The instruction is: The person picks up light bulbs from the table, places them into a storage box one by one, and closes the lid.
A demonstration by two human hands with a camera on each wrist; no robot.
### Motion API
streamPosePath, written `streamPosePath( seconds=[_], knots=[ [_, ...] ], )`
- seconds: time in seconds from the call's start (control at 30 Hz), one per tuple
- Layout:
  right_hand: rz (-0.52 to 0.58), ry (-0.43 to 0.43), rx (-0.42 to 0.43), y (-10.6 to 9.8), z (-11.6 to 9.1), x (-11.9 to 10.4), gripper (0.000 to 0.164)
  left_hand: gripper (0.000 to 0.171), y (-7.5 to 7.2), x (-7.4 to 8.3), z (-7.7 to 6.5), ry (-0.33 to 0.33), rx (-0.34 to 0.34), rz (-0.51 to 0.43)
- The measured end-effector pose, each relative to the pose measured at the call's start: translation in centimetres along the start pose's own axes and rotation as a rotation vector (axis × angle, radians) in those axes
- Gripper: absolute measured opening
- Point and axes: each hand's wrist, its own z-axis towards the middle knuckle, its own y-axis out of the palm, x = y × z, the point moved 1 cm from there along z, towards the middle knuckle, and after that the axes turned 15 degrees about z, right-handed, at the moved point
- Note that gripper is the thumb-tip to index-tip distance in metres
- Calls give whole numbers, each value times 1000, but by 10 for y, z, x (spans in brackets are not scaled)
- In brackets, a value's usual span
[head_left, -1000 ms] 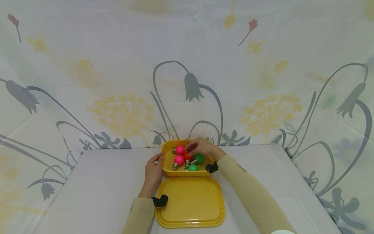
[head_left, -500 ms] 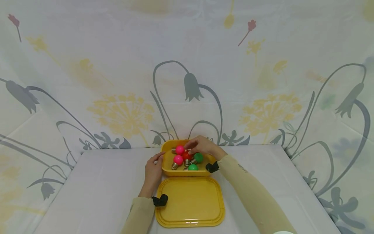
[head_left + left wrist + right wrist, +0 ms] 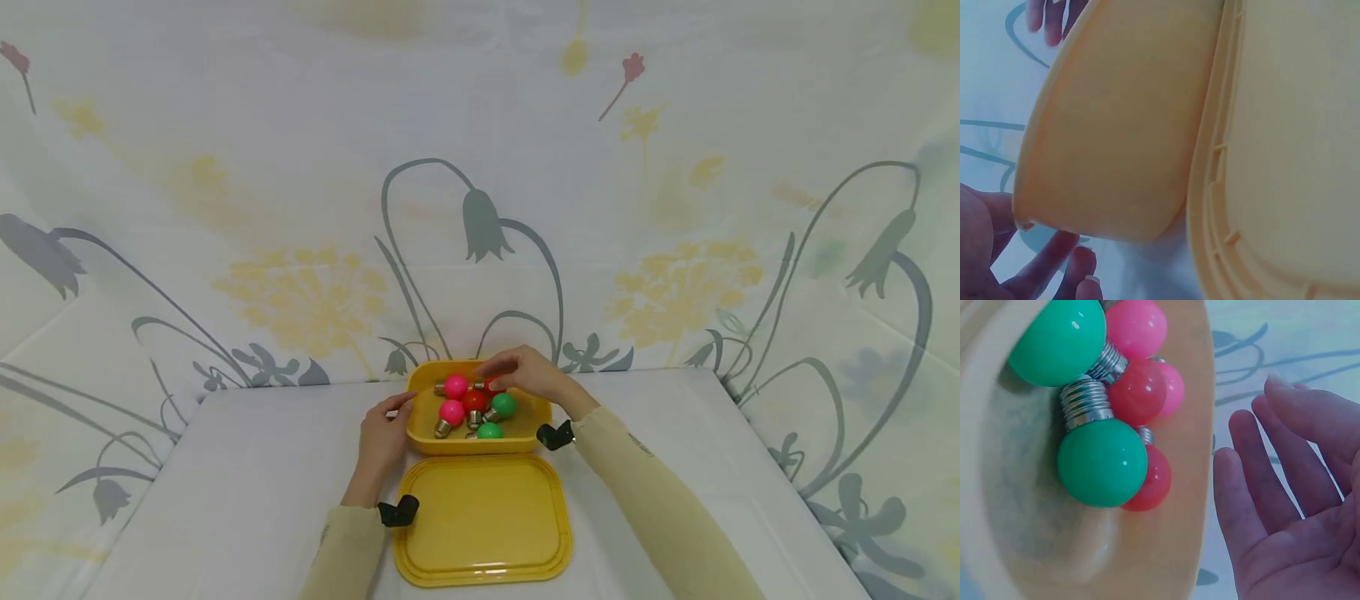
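Observation:
A yellow plastic tub (image 3: 480, 446) holds round coloured light bulbs with metal screw bases: two pink bulbs (image 3: 455, 387), two red bulbs (image 3: 474, 401) and two green bulbs (image 3: 503, 406). My right hand (image 3: 525, 371) hovers over the tub's back right part, its fingertips close above the rear red bulb in the head view. In the right wrist view this right hand (image 3: 1297, 487) has loosely extended fingers and an unfilled palm, beside the rim. My left hand (image 3: 384, 433) rests at the tub's left end, its fingertips touching the outer wall near the rim.
In front of the tub lies a flat yellow lid (image 3: 483, 521) on the white tabletop (image 3: 262, 492). Just behind the tub rises a flower-patterned cloth backdrop (image 3: 420, 275). A black strap piece (image 3: 555, 435) sits at each wrist.
My right hand has drawn slightly up and back from the bulbs, and the rear red bulb now shows below its fingertips. The left hand stays at the tub's end. The head view has shifted slightly.

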Motion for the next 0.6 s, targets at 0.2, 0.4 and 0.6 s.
streamPosePath(
  seconds=[0.2, 0.4, 0.6],
  knots=[
    [52, -34, 22, -4, -12, 3, 30, 27, -7, 0, 3, 35, -15, 25],
    [23, -34, 41, -5, -23, 4, 29, 26, -12, -3, 4, 56, -36, 25],
    [23, -58, 50, -6, -32, 8, 27, 26, -21, -7, 2, 111, -91, 18]
  ],
)
